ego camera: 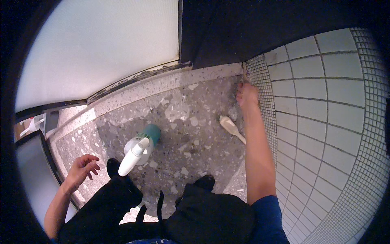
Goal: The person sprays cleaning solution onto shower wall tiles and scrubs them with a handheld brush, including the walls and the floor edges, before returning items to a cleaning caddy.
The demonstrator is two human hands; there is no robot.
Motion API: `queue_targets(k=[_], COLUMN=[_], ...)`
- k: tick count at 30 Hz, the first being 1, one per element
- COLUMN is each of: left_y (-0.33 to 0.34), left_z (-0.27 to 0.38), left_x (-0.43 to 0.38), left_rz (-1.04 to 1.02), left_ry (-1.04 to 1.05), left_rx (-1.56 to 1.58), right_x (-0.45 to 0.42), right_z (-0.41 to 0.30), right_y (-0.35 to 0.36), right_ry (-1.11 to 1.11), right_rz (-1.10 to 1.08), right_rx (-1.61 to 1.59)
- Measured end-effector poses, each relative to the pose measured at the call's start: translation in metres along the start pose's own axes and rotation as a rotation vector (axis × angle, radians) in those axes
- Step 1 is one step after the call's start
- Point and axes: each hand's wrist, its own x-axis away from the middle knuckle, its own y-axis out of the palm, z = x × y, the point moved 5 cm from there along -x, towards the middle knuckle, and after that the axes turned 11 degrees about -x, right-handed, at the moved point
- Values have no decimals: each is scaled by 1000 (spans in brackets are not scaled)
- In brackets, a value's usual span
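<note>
My right hand (247, 94) reaches down to the floor corner where the terrazzo meets the tiled wall. Its fingers curl toward the floor, and I cannot tell whether they hold anything. Close below it lies a pale scrub brush (230, 125), its handle end hidden behind my right forearm. On the floor in front of me stands a spray bottle (154, 133) with a white trigger head and a teal-green lower part; it bears writing. My left hand (83, 168) hangs left of the bottle, apart from it, empty with loosely bent fingers.
A frosted panel (103, 52) in a dark frame rises beyond a pale stone sill (170, 80). Square white tiles (307, 91) with mosaic borders cover the wall at right. The terrazzo floor (189, 152) has dark, wet-looking patches. White items (32, 126) show through a gap at left.
</note>
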Motion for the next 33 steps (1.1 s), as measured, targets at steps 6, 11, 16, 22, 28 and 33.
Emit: queue_targets(k=[6,11,16,22,28,33], left_y=[5,6,4,2,7,9], left_z=[-4,12,7,16,-6,24], left_x=[0,2,6,1,3,-6], left_rz=[-51,-16,-33,-6,-55,-48], left_ry=[-62,-26,-52,-14,-85,21], left_rx=[-30,-37,-109,-21,-86,-100], right_x=[8,13,12,5,20,-43], right_z=[-1,5,7,-3,8,-7], right_y=[-34,11,-2,-9,-2,-36], right_ry=[54,56,157,-169,130,-542], right_rz=[86,61,-110,108,-141,124], right_rx=[116,-83,77,59,340,346])
